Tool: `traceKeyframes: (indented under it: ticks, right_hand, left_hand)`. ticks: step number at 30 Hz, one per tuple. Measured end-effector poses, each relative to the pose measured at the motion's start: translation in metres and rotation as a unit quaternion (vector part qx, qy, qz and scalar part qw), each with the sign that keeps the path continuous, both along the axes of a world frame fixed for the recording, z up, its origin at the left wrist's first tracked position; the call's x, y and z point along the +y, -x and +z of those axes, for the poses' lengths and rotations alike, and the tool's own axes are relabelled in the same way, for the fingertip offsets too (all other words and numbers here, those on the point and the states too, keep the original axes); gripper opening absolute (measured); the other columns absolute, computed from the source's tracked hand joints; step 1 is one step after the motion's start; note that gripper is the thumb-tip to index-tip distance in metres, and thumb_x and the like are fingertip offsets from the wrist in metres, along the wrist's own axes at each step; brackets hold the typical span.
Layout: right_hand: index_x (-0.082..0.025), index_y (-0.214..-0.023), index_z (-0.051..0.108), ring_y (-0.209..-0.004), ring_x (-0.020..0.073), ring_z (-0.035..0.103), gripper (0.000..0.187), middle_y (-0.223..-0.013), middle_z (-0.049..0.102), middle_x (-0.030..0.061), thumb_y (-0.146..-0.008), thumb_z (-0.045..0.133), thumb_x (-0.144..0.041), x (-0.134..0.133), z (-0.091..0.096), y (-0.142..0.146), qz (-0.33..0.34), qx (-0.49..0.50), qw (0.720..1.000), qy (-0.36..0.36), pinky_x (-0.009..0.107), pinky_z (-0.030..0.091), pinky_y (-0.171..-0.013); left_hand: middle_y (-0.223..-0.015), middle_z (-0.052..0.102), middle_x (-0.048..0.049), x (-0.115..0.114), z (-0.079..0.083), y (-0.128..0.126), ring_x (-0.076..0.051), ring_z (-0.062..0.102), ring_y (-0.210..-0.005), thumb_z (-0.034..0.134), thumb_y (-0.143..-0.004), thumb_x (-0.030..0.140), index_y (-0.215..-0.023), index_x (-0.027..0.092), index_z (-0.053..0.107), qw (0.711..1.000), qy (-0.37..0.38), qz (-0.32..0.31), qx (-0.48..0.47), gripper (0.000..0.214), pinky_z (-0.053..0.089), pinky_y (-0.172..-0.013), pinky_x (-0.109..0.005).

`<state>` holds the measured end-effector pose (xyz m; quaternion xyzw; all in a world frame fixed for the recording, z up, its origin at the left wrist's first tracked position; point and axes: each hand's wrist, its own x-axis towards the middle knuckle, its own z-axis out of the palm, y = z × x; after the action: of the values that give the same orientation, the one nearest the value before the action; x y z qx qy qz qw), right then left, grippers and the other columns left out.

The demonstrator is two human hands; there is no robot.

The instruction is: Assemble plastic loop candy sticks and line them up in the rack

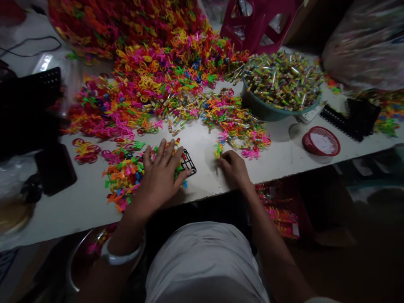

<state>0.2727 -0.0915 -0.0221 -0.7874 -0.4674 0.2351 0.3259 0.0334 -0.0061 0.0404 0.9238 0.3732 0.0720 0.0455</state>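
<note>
My left hand (160,176) lies with fingers spread over a black plastic grid rack (189,163) and a bunch of small coloured plastic pieces (121,179). Most of the rack is hidden beneath the palm. To the right, the bent fingers of my right hand (233,166) are pinched together at the table top. A small yellow-green plastic piece (218,150) is at those fingertips; whether they grip it is hard to make out. Beyond that hand lies a pile of coloured plastic pieces and clear tubes (235,118).
A large heap of bright plastic pieces (151,75) covers the back. A green basin (271,112) of filled clear tubes, a red basket (307,143) with white slips, and black racks (339,124) stand right. A dark phone-like slab (56,169) lies left. The table's front edge is close to me.
</note>
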Motion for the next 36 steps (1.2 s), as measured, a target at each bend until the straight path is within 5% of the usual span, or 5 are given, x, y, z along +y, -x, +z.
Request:
traceKeyframes:
  ticks: [6,10,17,30,36]
  right_hand:
    - [-0.021,-0.091,0.059,-0.064,0.0153,0.06,0.021,-0.073,0.063,-0.0011,-0.077,0.063,-0.036,0.014,-0.008,0.055,0.045,0.283,0.956,-0.06,0.027,0.048,-0.062]
    - [-0.022,-0.092,0.06,-0.063,0.0169,0.063,0.023,-0.071,0.065,-0.0008,-0.078,0.064,-0.04,0.014,-0.015,0.082,0.091,0.363,0.927,-0.039,0.029,0.051,-0.062]
    - [-0.021,-0.076,0.058,-0.064,0.0122,0.051,0.02,-0.072,0.058,-0.0032,-0.069,0.072,-0.034,0.016,-0.015,0.065,0.007,0.263,0.958,-0.113,0.024,0.043,-0.061]
    - [-0.022,-0.096,0.059,-0.055,0.0156,0.061,0.02,-0.065,0.064,-0.003,-0.082,0.062,-0.036,0.014,-0.026,0.096,0.068,0.317,0.944,-0.057,0.026,0.05,-0.056]
    - [-0.02,-0.098,0.06,-0.084,0.0193,0.062,0.013,-0.091,0.065,0.0056,-0.087,0.052,-0.022,0.008,-0.026,0.101,0.145,0.092,0.98,-0.103,0.028,0.049,-0.073]
  left_hand:
    - [-0.156,0.027,-0.012,-0.005,-0.003,0.006,-0.027,0.016,-0.147,0.031,-0.098,0.044,-0.146,0.017,0.034,1.0,0.006,0.003,0.007,0.055,0.01,-0.119,-0.052]
    - [-0.155,0.027,-0.0121,-0.004,-0.004,0.005,-0.027,0.016,-0.147,0.031,-0.098,0.042,-0.146,0.017,0.035,1.0,-0.005,0.001,-0.002,0.054,0.011,-0.119,-0.054]
    - [-0.155,0.028,-0.0109,-0.005,-0.004,0.004,-0.027,0.017,-0.147,0.033,-0.098,0.042,-0.146,0.017,0.035,1.0,-0.007,0.002,-0.006,0.054,0.011,-0.119,-0.053]
    - [-0.155,0.028,-0.0117,-0.005,-0.004,0.004,-0.026,0.017,-0.147,0.032,-0.098,0.039,-0.146,0.017,0.035,1.0,-0.001,0.005,-0.008,0.053,0.011,-0.119,-0.053]
    - [-0.155,0.028,-0.0106,-0.005,-0.005,0.004,-0.026,0.016,-0.147,0.032,-0.098,0.04,-0.146,0.018,0.036,1.0,-0.004,0.002,-0.011,0.053,0.01,-0.12,-0.053]
